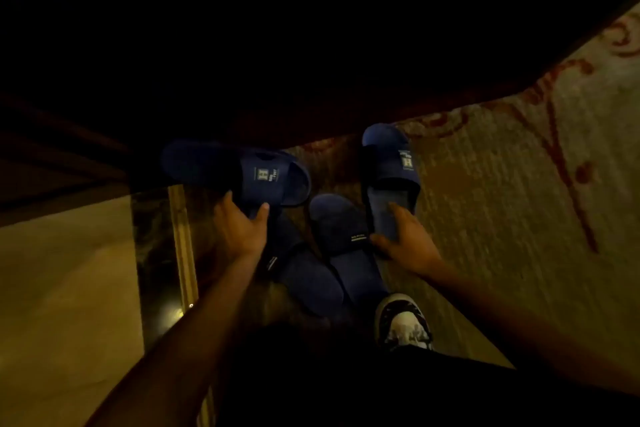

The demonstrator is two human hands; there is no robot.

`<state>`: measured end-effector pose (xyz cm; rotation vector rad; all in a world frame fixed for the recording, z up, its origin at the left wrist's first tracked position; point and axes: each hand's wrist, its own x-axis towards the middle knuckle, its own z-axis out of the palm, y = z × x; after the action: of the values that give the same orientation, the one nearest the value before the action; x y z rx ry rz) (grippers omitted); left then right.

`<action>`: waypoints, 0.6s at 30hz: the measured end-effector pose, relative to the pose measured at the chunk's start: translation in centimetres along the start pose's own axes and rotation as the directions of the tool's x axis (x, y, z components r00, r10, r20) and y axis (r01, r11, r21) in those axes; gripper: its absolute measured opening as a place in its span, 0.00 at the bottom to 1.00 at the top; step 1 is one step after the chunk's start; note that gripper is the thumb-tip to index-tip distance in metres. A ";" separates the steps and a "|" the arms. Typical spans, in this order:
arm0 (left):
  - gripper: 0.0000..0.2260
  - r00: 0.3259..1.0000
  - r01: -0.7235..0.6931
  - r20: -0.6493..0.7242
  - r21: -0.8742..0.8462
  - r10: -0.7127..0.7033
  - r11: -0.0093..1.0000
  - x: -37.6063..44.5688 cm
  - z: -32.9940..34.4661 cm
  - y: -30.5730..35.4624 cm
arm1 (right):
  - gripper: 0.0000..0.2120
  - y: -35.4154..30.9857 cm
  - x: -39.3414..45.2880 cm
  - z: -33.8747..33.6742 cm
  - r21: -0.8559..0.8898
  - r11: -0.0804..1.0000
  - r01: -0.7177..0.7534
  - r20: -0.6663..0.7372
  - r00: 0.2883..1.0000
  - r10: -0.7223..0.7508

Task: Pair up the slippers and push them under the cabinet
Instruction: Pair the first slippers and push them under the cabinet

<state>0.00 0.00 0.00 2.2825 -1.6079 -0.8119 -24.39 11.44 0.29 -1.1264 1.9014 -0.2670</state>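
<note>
Both hands hold soft dark blue slippers with a white H badge, the left hand (242, 222) curled round one slipper (239, 173) lying sideways and the right hand (403, 239) pinching the heel of its twin (389, 177), either side of two plainer blue slippers (332, 253) on the patterned carpet (502, 184).
</note>
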 end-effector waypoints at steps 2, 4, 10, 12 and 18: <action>0.21 0.998 -0.070 0.019 0.149 0.068 0.986 1.2 -0.7 0.8 | 0.36 0.0 1.0 -0.4 0.179 0.981 -0.069 0.003 0.998 0.070; 0.14 0.994 -0.107 0.048 0.173 0.100 0.979 2.4 -1.7 1.5 | 0.36 -0.6 2.2 -0.9 0.342 0.933 -0.113 -0.006 0.992 0.123; 0.10 0.978 -0.206 -0.049 -0.055 0.203 0.977 2.1 -4.6 4.1 | 0.32 -2.4 5.7 -0.3 0.616 0.761 -0.204 -0.030 0.959 0.282; 0.15 0.997 -0.040 -0.068 -0.263 0.023 0.964 2.0 -4.7 4.4 | 0.21 -2.8 6.7 -0.1 0.655 0.717 -0.237 -0.053 0.933 0.356; 0.06 0.842 0.476 0.284 -0.792 -0.459 0.383 1.1 -3.8 5.7 | 0.15 -3.6 8.0 -0.1 0.742 0.630 -0.229 -0.128 0.874 0.469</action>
<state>-2.15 -3.61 5.53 1.8933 -0.2690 -1.3570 -23.91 3.07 -2.23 -0.1650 1.9583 -0.9152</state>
